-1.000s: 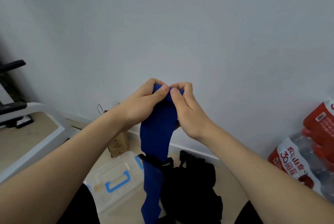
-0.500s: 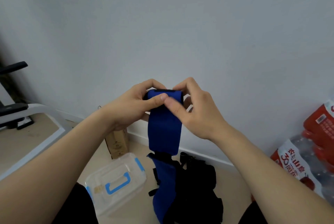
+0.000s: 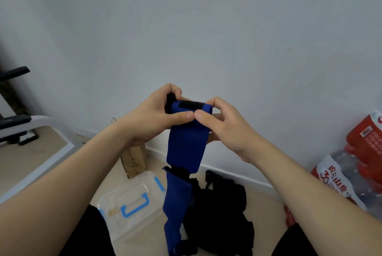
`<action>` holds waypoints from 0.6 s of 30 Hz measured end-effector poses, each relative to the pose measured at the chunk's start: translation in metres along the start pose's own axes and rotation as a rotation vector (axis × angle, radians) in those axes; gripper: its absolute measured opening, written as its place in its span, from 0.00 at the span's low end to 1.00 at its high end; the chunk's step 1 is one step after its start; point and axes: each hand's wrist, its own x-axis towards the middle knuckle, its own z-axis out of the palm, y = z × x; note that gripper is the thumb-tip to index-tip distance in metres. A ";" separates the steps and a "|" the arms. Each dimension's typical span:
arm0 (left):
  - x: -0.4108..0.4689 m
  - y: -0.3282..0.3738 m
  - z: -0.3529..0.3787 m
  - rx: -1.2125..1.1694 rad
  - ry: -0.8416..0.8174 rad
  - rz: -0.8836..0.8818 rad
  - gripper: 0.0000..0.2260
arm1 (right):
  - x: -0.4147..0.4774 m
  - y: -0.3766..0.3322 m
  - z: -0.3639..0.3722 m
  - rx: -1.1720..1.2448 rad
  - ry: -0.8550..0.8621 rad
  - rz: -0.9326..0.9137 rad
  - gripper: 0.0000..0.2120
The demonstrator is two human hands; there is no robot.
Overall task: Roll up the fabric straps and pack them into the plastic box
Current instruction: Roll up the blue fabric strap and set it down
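- The left hand is raised to chest height in front of the wall. Its fingers curl over the top of the blue strap and its thumb presses flat across the front, so it is grasping the strap's rolled end.
- The right hand faces it from the other side. Its thumb lies on the strap's front, tip to tip with the left thumb, and its fingers are bent round behind the fabric, so it is grasping the strap too.
- Both forearms reach up from the lower corners and meet at the strap, wrists bent slightly inward.
- A black fastening patch shows on the top fold between the two hands.
- The rest of the strap hangs straight down below the hands, its lower length trailing towards the floor.
- The plastic box sits on the floor below the left forearm. It is clear, its lid with a blue handle is on, and it is just left of the hanging strap.
- A heap of black fabric lies on the floor to the right of the strap.
- A small cardboard box stands against the wall behind the plastic box, and a pack of water bottles sits at the far right.
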 end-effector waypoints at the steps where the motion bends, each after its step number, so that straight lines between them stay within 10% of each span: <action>1: 0.001 0.000 0.001 -0.031 0.014 -0.008 0.19 | 0.000 -0.001 -0.001 -0.001 0.013 -0.025 0.14; 18: -0.003 0.007 0.011 0.145 0.053 -0.095 0.15 | 0.000 -0.002 -0.004 -0.171 0.163 -0.083 0.14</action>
